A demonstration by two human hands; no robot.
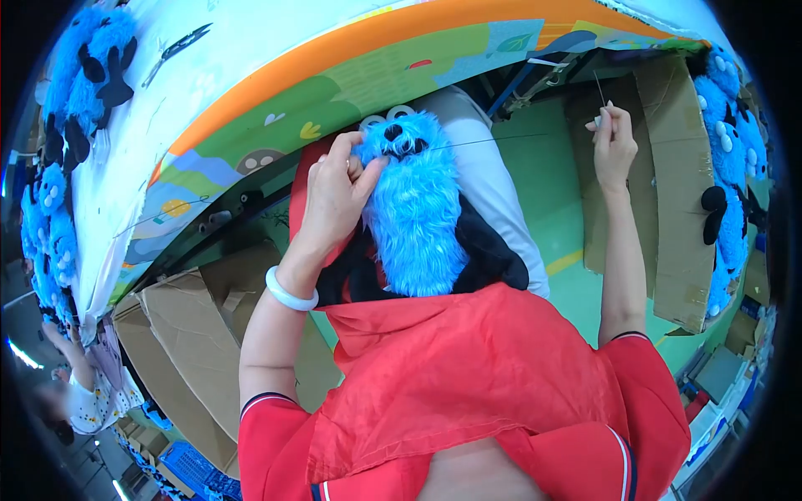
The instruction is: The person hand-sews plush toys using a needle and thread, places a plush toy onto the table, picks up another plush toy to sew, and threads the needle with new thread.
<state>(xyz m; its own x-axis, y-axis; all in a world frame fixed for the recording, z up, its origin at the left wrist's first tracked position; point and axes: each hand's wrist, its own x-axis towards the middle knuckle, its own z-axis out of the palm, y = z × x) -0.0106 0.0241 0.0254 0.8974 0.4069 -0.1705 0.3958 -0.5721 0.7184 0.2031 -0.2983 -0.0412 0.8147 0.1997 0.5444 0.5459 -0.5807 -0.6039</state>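
One thread [499,139] was apparently being tightened, plush toy [415,209] pinched in left grip [336,188], needle [599,88] in right grip [614,146]; next, even tension seemed required.

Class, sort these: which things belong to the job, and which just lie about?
In the job:
blue plush toy, held by the left hand
dark thread
needle in the right hand

Lying about, apparently:
dark tool on the table
cardboard box
other plush toys
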